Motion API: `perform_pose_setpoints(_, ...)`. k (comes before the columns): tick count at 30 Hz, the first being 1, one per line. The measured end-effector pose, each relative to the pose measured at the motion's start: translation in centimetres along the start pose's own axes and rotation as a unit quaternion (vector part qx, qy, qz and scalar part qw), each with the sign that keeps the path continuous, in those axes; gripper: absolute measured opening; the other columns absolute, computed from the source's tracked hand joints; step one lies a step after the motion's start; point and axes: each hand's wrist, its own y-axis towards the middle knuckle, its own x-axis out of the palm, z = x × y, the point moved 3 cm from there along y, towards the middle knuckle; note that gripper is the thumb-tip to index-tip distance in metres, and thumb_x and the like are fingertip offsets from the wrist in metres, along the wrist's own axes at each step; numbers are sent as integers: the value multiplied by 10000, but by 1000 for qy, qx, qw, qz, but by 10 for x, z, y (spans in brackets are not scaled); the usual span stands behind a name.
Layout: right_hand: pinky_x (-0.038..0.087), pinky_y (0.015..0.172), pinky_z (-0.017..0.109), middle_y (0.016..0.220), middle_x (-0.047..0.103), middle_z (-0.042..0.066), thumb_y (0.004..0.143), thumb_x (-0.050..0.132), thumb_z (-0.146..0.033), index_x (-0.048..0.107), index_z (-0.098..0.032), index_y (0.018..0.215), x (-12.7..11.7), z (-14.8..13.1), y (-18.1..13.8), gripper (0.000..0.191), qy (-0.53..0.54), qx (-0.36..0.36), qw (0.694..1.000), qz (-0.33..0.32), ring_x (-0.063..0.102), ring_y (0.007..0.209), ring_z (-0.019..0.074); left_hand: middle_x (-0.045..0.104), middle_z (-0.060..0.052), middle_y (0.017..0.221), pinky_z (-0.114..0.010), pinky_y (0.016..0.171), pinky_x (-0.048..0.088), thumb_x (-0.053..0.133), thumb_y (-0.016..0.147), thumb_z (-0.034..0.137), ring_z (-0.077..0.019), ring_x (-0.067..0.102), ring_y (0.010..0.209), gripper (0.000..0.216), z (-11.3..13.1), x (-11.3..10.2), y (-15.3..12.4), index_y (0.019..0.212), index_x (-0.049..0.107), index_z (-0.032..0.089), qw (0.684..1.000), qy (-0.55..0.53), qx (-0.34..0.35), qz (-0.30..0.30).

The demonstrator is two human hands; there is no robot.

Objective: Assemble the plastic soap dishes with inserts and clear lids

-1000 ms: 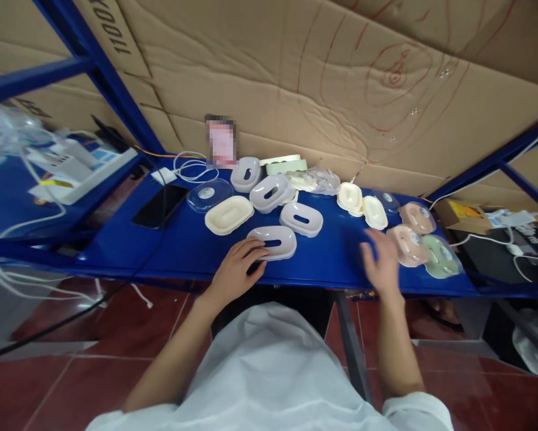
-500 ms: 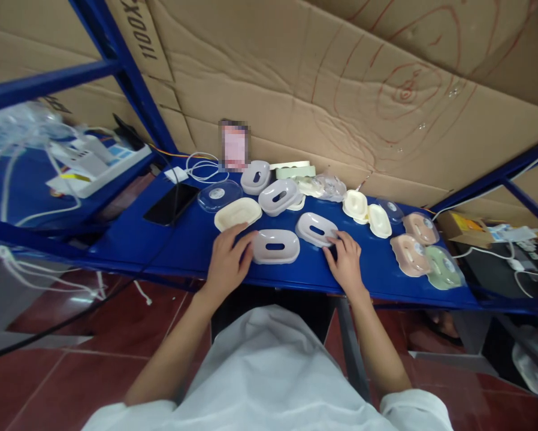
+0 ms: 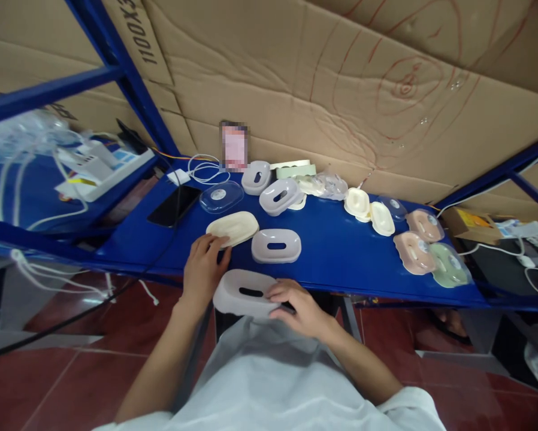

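Stretches the left forearm (image 3: 159,353) forward and inward from the lower left of the view, bending the left wrist (image 3: 188,304) only slightly. Reaches out with the left hand (image 3: 202,269), back turned upward, pointing the bent left fingers (image 3: 199,246) ahead and a little rightward, and parting the left thumb (image 3: 225,259) from them across a visible gap. Slants the right forearm (image 3: 359,362) inward toward the left, in front of the torso (image 3: 273,380). Holds the right hand (image 3: 302,308) closer in, curling the right fingers (image 3: 284,290) above and setting the right thumb (image 3: 283,317) below in a grip.
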Motion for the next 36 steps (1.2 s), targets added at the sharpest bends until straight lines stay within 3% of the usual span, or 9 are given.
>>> perform_pose_setpoints(5, 625, 868, 391, 1067, 788, 80, 1035, 714, -413, 646, -251, 1078, -29, 6, 14, 181, -25, 54, 991, 118, 769, 1006, 222, 704, -148, 1181, -516, 1085, 556, 578, 1063, 337, -347, 632, 1260, 240, -11, -12, -7, 1151, 741, 184, 1000, 6, 25, 1)
perform_pose_setpoints(11, 553, 1020, 488, 1087, 803, 64, 1021, 741, -322, 678, -254, 1119, -39, 11, 17, 135, -140, 47, 986, 79, 768, 1041, 247, 693, -137, 1211, -512, 1091, 563, 594, 1060, 315, -355, 627, 1295, 195, -11, -19, -15, 1141, 722, 191, 999, 2, 36, 2)
perform_pose_setpoints(17, 576, 994, 472, 1158, 780, 80, 1035, 709, -283, 667, -262, 1185, -61, 24, 0, 157, -176, 119, 967, 138, 737, 1135, 270, 690, -101, 1186, -502, 1111, 569, 626, 1041, 209, -316, 636, 1305, 111, 10, -21, -25, 1137, 682, 210, 990, -85, 103, -43)
perform_pose_setpoints(21, 541, 1151, 515, 1289, 735, 97, 1077, 612, -256, 655, -271, 1340, -61, 23, -3, 267, -175, 114, 976, 63, 680, 1280, 267, 624, -120, 1377, -464, 1123, 585, 649, 1037, 198, -277, 648, 1315, 256, 35, -8, -30, 1290, 648, 236, 977, -152, 128, -82)
perform_pose_setpoints(24, 455, 1267, 547, 1348, 698, 104, 1095, 513, -177, 611, -280, 1471, -53, 22, 0, 402, -177, 79, 981, -5, 633, 1364, 246, 388, -189, 1661, -465, 1094, 613, 687, 1031, 259, -293, 639, 1350, 477, 49, 2, -27, 1489, 554, 245, 974, -179, 108, -92)
perform_pose_setpoints(26, 406, 1305, 571, 1396, 679, 112, 1093, 458, -128, 588, -279, 1509, -48, 23, 3, 461, -183, 65, 981, -22, 580, 1444, 245, 296, -181, 1737, -499, 1117, 599, 692, 1032, 271, -331, 573, 1445, 524, 55, 7, -24, 1531, 533, 270, 971, -178, 127, -98)
perform_pose_setpoints(30, 337, 1343, 596, 1526, 634, 122, 1088, 453, -120, 587, -237, 1508, -37, 27, 9, 455, -201, 56, 977, -40, 438, 1588, 256, 414, -140, 1713, -617, 1210, 495, 702, 1026, 252, -380, 458, 1551, 406, 55, 10, -21, 1425, 640, 285, 971, -131, 180, -88)
perform_pose_setpoints(34, 338, 1347, 572, 1520, 661, 106, 1104, 522, -222, 620, -222, 1475, -32, 30, 14, 383, -212, 41, 975, -56, 429, 1600, 248, 600, -118, 1578, -571, 1206, 515, 714, 1018, 243, -333, 518, 1513, 348, 50, 11, -22, 1363, 684, 266, 967, -151, 187, -86)
perform_pose_setpoints(36, 338, 1348, 554, 1530, 661, 88, 1111, 520, -249, 648, -234, 1444, -42, 37, 16, 357, -218, 23, 974, -65, 457, 1584, 238, 643, -110, 1534, -547, 1197, 533, 717, 1014, 243, -314, 542, 1493, 347, 50, 11, -22, 1360, 693, 260, 964, -171, 186, -87)
